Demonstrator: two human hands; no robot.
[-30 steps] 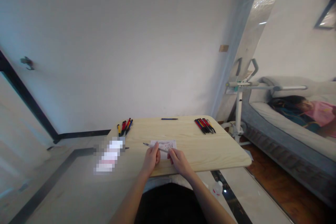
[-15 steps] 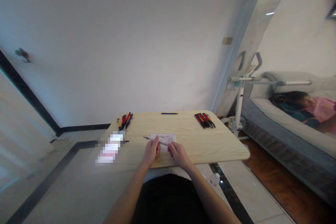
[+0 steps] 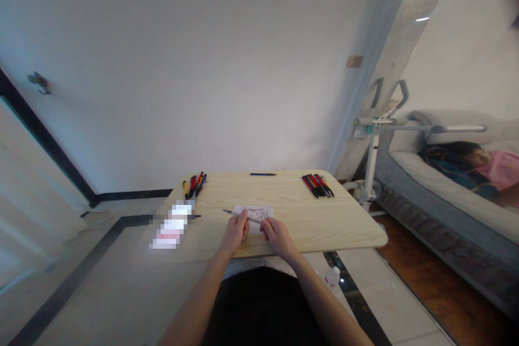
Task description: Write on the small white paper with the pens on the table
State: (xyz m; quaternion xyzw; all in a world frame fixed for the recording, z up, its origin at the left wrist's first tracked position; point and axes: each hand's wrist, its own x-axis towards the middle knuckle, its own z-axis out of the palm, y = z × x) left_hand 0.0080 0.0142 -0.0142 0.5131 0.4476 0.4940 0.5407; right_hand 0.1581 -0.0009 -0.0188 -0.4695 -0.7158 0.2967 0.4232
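Near the front edge of the pale wooden table, my left hand and my right hand are both closed on one thin grey pen. Its pointed end sticks out to the left of my left hand, and my right hand grips the other end. Under the pen lies a white printed paper, partly hidden by my hands. A dark blue pen rests at the table's far edge. Several coloured pens lie in a group at the right, and several more at the far left.
A pixelated white patch covers the table's left side, with a dark tip beside it. A clear plastic bottle is on the floor. White exercise equipment and a bed with a person lying on it are at the right.
The view has shifted slightly. Both hands keep hold of the pen over the paper, with almost no movement.
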